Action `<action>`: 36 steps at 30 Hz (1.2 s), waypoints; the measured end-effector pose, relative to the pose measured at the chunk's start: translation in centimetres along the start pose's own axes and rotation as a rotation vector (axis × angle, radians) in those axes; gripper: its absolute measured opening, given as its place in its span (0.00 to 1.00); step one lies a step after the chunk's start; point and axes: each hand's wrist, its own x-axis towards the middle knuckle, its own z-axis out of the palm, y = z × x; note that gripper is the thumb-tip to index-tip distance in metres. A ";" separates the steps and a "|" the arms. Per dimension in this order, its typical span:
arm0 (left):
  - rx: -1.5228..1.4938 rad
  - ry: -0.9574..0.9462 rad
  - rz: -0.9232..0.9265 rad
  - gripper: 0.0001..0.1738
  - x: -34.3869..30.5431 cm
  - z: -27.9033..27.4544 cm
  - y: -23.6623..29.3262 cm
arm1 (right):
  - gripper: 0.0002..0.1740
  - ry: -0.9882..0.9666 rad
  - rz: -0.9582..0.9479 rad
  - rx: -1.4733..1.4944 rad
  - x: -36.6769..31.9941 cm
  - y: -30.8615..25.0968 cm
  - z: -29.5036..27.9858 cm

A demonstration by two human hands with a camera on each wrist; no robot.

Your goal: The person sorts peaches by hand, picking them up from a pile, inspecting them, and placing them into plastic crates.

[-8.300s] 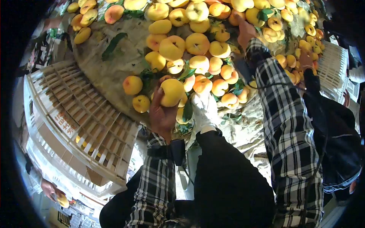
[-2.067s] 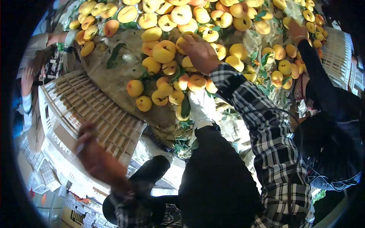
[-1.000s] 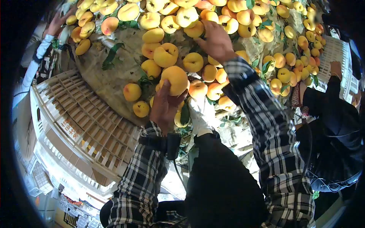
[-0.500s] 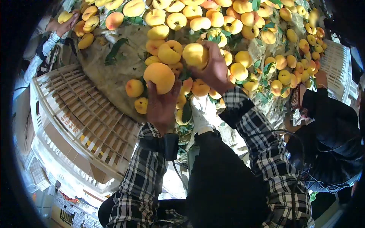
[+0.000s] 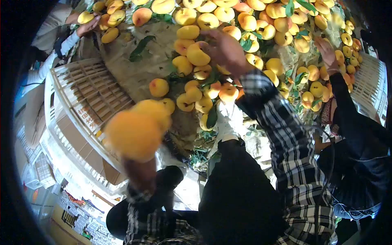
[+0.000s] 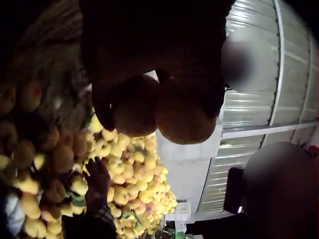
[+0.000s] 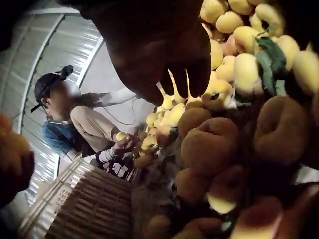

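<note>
Two yellow flat peaches (image 5: 134, 134) are held together in the left hand (image 5: 141, 173), raised near the crate's upper right edge and blurred in the head view. In the left wrist view, the left hand (image 6: 159, 47) is dark, its fingers around both peaches (image 6: 185, 112). Over the fruit pile is the right hand (image 5: 229, 53), its fingers extended beside a yellow peach (image 5: 199, 54). From the right wrist, the right hand (image 7: 154, 50) shows spread fingers above a peach (image 7: 210, 145), with nothing gripped; whether it touches fruit is unclear.
A slatted white crate (image 5: 92, 96) stands at the left, another crate (image 5: 369, 83) at the far right. Peaches and green leaves (image 5: 141, 48) lie on a tan cloth (image 5: 122, 61). Other people's hands (image 5: 326, 53) reach in from both sides. A white shoe (image 5: 228, 122) touches the pile's near edge.
The left hand has moved down and left, now holding two peaches instead of one. The peach formerly in the right hand is no longer there; that hand has opened and moved slightly up.
</note>
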 end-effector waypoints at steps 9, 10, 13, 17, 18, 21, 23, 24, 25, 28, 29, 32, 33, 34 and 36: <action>0.441 0.629 0.379 0.33 -0.8 -10.2 10.2 | 0.23 0.014 0.069 -0.522 1.3 -0.4 4.4; 0.420 0.727 0.293 0.34 -0.4 -10.1 9.7 | 0.22 0.028 0.062 -0.569 0.3 -0.3 4.9; 0.374 0.722 0.051 0.38 -0.4 -13.0 8.0 | 0.24 -0.006 0.052 -0.566 -0.4 -1.0 4.7; 0.237 0.880 0.108 0.40 0.8 -10.8 8.4 | 0.25 -0.274 0.141 -0.552 0.7 -1.6 3.1; 0.528 0.800 0.349 0.37 0.7 -9.8 8.6 | 0.23 -0.304 0.167 -0.560 0.7 -1.8 2.9; 0.905 0.500 0.773 0.30 0.3 -3.3 7.3 | 0.19 -0.365 0.074 -0.573 0.3 -2.2 3.8; 0.796 0.220 0.817 0.27 0.3 -1.5 4.7 | 0.18 -0.350 -0.184 -0.559 -0.6 -2.3 6.4; 0.604 0.064 0.760 0.25 0.5 -0.5 2.7 | 0.18 -0.315 -0.262 -0.620 -1.3 -2.1 7.8; 0.422 -0.067 0.684 0.24 0.7 0.4 0.8 | 0.19 -0.275 -0.338 -0.681 -2.0 -2.0 8.9; 0.469 -0.003 0.232 0.18 1.4 5.7 -3.5 | 0.23 -0.339 -0.386 -0.709 -1.4 -1.8 9.5; 0.327 0.012 0.086 0.16 2.3 5.6 -5.3 | 0.24 -0.370 -0.371 -0.705 -1.2 -1.6 9.4; 0.086 0.147 -0.221 0.16 4.0 5.1 -7.9 | 0.29 -0.421 -0.195 -0.465 -0.8 -2.4 7.4; 0.106 0.174 -0.238 0.15 4.6 4.4 -8.7 | 0.31 -0.435 -0.115 -0.343 -1.0 -3.2 6.4; 0.180 0.233 -0.168 0.16 5.5 3.2 -10.0 | 0.32 -0.390 -0.153 -0.363 -1.6 -3.5 5.8; 0.338 0.345 -0.029 0.19 7.9 0.5 -12.3 | 0.36 -0.290 -0.225 -0.398 -3.0 -3.9 4.9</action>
